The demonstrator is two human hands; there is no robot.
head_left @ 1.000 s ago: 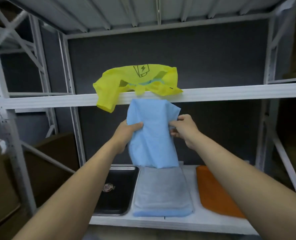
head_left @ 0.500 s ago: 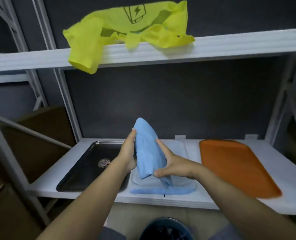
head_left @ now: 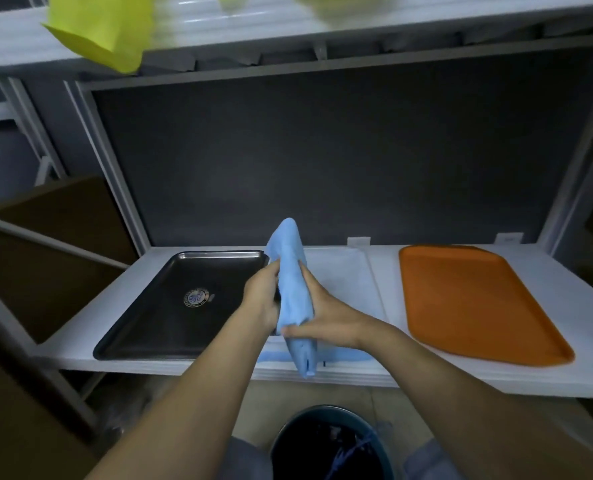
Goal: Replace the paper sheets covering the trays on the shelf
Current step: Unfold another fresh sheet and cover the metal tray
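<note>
Lowered from the upper shelf, the folded blue sheet now stands upright over the lower shelf near its front edge, between the black tray and the orange tray; the left hand curls its fingers round the sheet's left side, and the right hand grips its lower part.

Open gap between trays and upper shelf

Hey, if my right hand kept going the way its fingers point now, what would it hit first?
The right hand points left, into the folded blue sheet it grips. Just past that is the left hand on the sheet's other side; the black tray lies further left, probably lower.
</note>
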